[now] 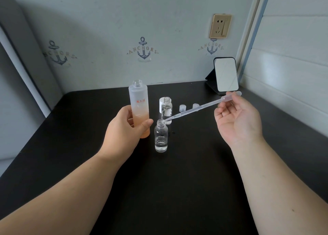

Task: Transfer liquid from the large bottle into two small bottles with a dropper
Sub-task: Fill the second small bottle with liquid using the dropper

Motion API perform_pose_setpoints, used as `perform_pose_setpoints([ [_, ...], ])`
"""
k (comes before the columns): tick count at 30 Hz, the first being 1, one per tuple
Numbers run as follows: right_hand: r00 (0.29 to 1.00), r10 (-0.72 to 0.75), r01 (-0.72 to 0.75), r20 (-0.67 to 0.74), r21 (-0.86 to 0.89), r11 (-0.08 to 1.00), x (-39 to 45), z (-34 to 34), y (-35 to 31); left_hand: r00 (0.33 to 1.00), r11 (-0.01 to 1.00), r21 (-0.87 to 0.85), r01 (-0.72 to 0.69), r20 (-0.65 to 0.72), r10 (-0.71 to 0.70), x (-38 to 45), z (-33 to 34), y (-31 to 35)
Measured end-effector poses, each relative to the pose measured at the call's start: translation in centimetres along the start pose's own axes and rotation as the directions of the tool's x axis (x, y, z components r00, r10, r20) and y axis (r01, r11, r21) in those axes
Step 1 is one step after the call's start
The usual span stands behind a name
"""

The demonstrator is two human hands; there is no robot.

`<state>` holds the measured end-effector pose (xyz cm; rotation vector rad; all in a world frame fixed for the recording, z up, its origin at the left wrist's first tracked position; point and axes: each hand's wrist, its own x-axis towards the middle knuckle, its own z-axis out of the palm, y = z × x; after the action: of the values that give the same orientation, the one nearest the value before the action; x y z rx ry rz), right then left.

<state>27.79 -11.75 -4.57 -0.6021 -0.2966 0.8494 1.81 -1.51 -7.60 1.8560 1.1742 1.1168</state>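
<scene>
Three bottles on the black table (177, 190), all with their tops off. One is the large bottle (139, 108), a tall frosted one with red characters on it, standing upright toward the left. It's got peach-tinted liquid in roughly the lower third, frosted and pale above that. The left hand (124, 128) is wrapped around its lower half, thumb across the front, so that's a proper grasp.

The other two are small clear ones. The near small bottle (161, 137) stands just right of the large one, with a shallow layer of clear liquid at the bottom. The far small bottle (167, 110) sits right behind it, has a white label on it and looks like it has clear liquid in it too, though I can't tell how full.

One dropper (200, 106), a long clear plastic pipette. The right hand (237, 119) pinches its bulb end between fingertips, palm up, and the stem slants down to the left so the tip sits right at the mouth of the near small bottle. Can't tell if there's liquid in the stem.

Two little clear caps (183, 108) sit side by side on the table just right of the far bottle, one partly behind the dropper stem. One white cap (161, 101) peeks out behind the far bottle.

One small mirror (225, 74) is propped up at the far right corner, with one wall socket (220, 26) above it.
</scene>
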Motion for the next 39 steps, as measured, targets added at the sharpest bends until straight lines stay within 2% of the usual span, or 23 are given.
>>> perform_pose_setpoints([
  [4,1.0,-0.002,0.002,0.002,0.0,1.0,0.1,0.0,0.0,1.0,0.996,-0.092,0.02,-0.008,-0.021,-0.5,-0.6,0.2],
  [8,1.0,0.0,0.0,0.013,0.007,1.0,0.1,0.0,-0.1,0.974,0.996,-0.083,-0.023,-0.227,0.003,-1.1,-1.5,0.8],
  [10,1.0,-0.001,0.001,0.015,0.005,1.0,0.1,0.0,-0.1,0.961,0.995,-0.07,-0.077,-0.27,0.055,-1.5,-1.8,1.2],
  [12,1.0,-0.002,0.001,0.017,0.005,1.0,0.0,0.1,-0.1,0.966,0.984,-0.072,-0.166,-0.213,0.147,-2.1,-1.7,1.5],
  [15,1.0,-0.006,0.006,0.024,-0.003,1.0,0.1,0.0,-0.1,0.973,0.972,-0.051,-0.229,-0.004,0.229,-2.8,-1.3,1.7],
  [18,0.999,-0.01,0.01,0.033,-0.007,1.0,0.0,0.0,-0.1,0.956,0.974,0.021,-0.226,0.199,0.217,-2.8,-0.8,1.6],
  [22,0.999,-0.012,0.012,0.033,0.002,1.0,0.0,0.0,-0.1,0.927,0.966,0.125,-0.225,0.331,0.174,-2.4,-0.3,1.6],
  [27,0.999,-0.019,0.018,0.034,0.012,1.0,0.1,0.1,-0.2,0.922,0.943,0.204,-0.263,0.339,0.184,-2.4,0.0,1.6],
  [39,0.998,-0.027,0.029,0.054,-0.037,0.999,0.2,-0.2,-0.2,0.905,0.909,0.19,-0.372,0.293,0.309,-2.5,-0.3,1.9],
])
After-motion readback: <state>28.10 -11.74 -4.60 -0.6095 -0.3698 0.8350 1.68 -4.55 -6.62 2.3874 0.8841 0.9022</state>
